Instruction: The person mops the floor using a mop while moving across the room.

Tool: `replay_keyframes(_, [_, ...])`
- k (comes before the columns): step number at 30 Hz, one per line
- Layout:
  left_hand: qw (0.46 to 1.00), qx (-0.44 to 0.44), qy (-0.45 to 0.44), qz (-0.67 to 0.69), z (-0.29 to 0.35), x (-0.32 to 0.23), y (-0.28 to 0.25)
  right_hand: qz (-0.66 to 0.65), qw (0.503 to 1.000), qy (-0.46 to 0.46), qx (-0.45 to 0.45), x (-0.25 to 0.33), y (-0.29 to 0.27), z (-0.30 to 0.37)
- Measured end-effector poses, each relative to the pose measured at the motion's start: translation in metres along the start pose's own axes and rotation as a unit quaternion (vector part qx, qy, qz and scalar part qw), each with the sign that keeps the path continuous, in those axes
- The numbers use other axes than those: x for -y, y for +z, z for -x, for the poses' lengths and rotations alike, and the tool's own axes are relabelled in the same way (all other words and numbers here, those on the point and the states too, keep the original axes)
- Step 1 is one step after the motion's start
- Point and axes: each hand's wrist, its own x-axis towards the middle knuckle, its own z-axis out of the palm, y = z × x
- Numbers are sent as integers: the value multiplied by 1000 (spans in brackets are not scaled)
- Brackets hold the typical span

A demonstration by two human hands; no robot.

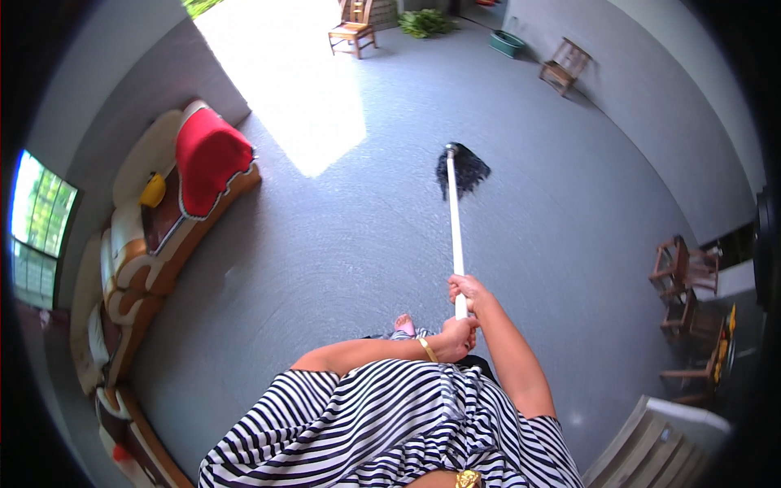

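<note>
A mop stretches away from my body, its white handle (455, 220) ending in a dark stringy mop head (465, 169) that lies spread on the grey floor (342, 236). My right hand (468, 291) is closed round the handle, farther from me. Close to my waist, my left hand (458, 337) grips the handle near its end, its wrist wearing a gold-coloured bracelet (427, 350). Part of my left hand's grip is hidden by its own fingers. One foot in a pink shoe (404, 324) shows just beyond my left forearm.
Along the left wall runs a cream and brown sofa (134, 260), partly under a red cover (207, 154). Wooden chairs stand at the back (352, 31), the far right (565, 65) and the right side (683, 268). A green tub (507, 43) sits by the back wall. Slatted wooden furniture (651, 447) is near right.
</note>
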Motion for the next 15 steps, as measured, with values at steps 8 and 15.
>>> replay_keyframes(8, [998, -19, 20, 50, -32, -42, 24, 26, 999, 35, 2, 55, 9, -23])
replay_keyframes(15, [994, -20, 37, 102, -64, -92, 70, 47, 997, 38, 46, 126, 1, -62])
